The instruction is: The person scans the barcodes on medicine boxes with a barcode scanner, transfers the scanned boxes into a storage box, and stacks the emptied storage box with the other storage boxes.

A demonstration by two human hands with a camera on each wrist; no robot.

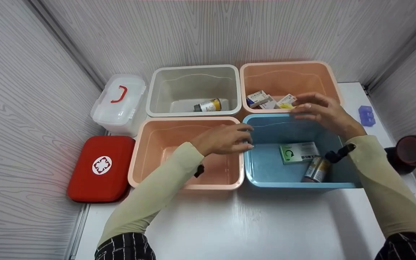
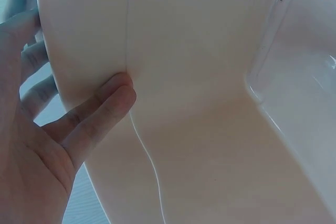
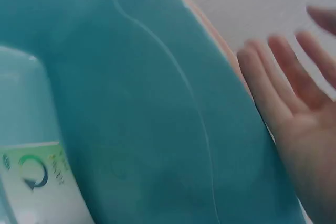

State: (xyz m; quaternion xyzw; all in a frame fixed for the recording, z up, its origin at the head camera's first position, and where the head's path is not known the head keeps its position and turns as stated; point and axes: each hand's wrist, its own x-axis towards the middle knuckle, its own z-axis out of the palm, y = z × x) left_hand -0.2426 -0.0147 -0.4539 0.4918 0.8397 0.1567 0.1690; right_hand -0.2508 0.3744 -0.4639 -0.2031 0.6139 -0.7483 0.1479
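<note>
My left hand point(image 1: 226, 139) hovers over the right side of the front peach bin point(image 1: 186, 187), fingertips reaching toward the blue bin point(image 1: 265, 144). Its fingers bend loosely and hold nothing; in the left wrist view they overlap the peach wall. The right hand point(image 1: 318, 110) is above the back rim of the blue bin, beside the back peach bin point(image 1: 287, 74). Nothing lies between its spread fingers in the right wrist view. Several small medicine boxes point(image 1: 260, 99) lie in that back bin, left of this hand. Below, the blue bin holds a green-and-white box point(image 1: 298, 152) and a brown bottle point(image 1: 316, 169).
A grey bin point(image 1: 193, 70) at the back holds a small labelled bottle point(image 1: 208, 105). On the left are a clear case with a red handle point(image 1: 117, 101) and a red first-aid case point(image 1: 99, 184). A purple pill organizer point(image 1: 366, 116) and a black device point(image 1: 415, 151) stand right.
</note>
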